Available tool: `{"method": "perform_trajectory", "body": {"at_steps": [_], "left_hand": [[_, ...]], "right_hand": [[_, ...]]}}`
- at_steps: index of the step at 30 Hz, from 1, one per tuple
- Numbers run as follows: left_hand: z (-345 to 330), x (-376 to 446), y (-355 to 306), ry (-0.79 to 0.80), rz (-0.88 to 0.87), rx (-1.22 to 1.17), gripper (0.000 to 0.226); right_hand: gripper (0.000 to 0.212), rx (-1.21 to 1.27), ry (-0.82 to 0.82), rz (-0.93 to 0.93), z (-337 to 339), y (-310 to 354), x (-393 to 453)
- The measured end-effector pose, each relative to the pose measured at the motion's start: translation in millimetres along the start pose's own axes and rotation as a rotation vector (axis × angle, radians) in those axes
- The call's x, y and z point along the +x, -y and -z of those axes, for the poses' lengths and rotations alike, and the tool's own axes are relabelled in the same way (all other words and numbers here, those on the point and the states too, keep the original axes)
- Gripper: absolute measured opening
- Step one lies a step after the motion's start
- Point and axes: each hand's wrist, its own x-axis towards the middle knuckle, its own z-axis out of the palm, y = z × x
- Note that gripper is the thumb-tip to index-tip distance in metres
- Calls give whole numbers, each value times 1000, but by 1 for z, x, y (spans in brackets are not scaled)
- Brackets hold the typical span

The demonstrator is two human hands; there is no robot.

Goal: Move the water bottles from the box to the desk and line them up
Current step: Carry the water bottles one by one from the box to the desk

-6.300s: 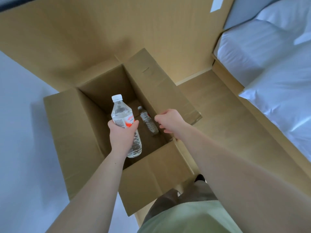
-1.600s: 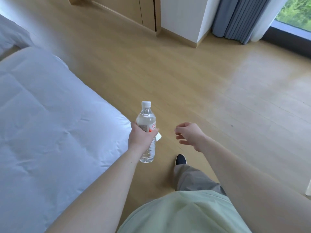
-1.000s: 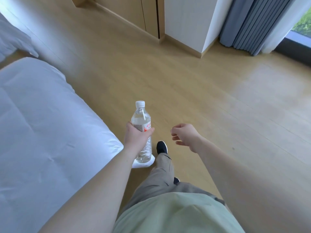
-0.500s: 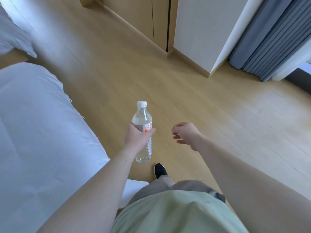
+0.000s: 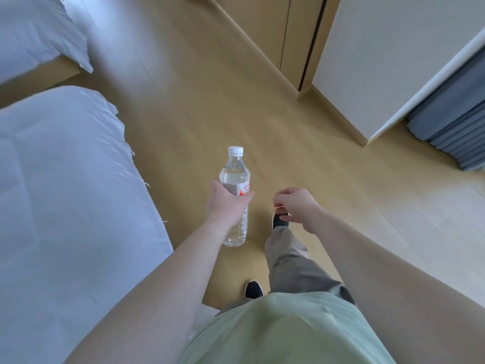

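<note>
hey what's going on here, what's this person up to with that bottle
A person is walking across a wooden floor beside a white bed, carrying a clear water bottle upright by its middle in the left hand. The right hand holds nothing, its fingers loosely curled. The white cap is on and the bottle looks nearly full. No box or desk is in view, so the bottle is not yet set down.

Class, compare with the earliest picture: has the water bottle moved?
Yes. The water bottle, gripped by the left hand, has left the box, which is out of view, and now hangs over the wooden floor beside the bed.
</note>
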Motion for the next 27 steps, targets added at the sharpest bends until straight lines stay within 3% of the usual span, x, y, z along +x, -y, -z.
{"method": "perform_trajectory", "body": {"at_steps": [12, 27], "left_hand": [[-6, 132, -118, -125, 108, -72, 65], [-11, 265, -220, -161, 113, -120, 60]], "right_hand": [[10, -98, 146, 57, 50, 167, 146], [12, -116, 186, 16, 65, 285, 261]]}}
